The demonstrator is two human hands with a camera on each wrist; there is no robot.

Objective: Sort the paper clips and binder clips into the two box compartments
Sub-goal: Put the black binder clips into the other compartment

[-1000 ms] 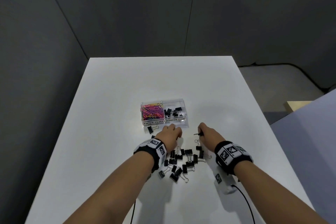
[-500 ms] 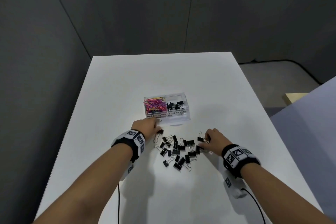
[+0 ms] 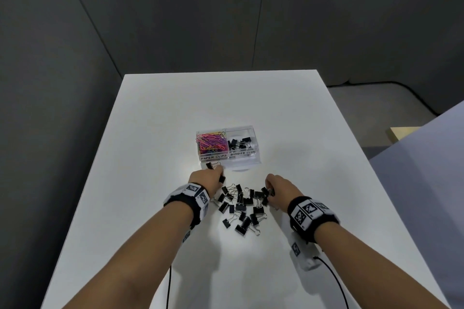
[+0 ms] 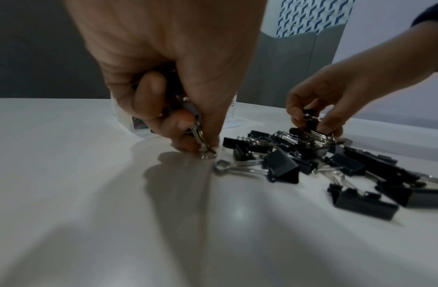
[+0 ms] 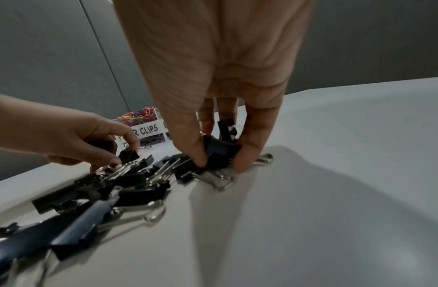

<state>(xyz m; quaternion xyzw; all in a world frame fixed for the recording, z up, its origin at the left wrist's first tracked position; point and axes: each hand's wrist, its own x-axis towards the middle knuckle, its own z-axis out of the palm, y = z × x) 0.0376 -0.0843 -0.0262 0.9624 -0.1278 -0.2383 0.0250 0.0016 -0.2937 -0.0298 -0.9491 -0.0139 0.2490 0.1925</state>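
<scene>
Judging by how things lie, the sort is well past its middle but not finished. Near the centre of the head view, the clear box (image 3: pixel 227 148) stands on the white table (image 3: pixel 155 183) with its 2 labelled compartments side by side. The left compartment is packed with coloured paper clips (image 3: pixel 210 143), and no loose paper clip shows on the table, so that half looks done. The right compartment holds only a few black binder clips (image 3: pixel 238 143).

What is left is the pile of binder clips (image 3: pixel 242 204) spread just below the box in the lower middle of the frame, well over 12 of them, and a stray binder clip (image 3: pixel 210 165) lying just in front of the box's left corner.

Both hands are down at the pile. The left hand (image 4: pixel 168 81) has its fingers curled, the fingertips pinching the wire handles of a clip against the table, and more clips seem tucked in the palm, though how many I cannot tell. The right hand (image 5: pixel 220 93), at the pile's right edge, has thumb and fingers closed round a small cluster of black clips (image 5: pixel 221 150).

Several more handfuls into the right compartment look necessary, plus the stray.
</scene>
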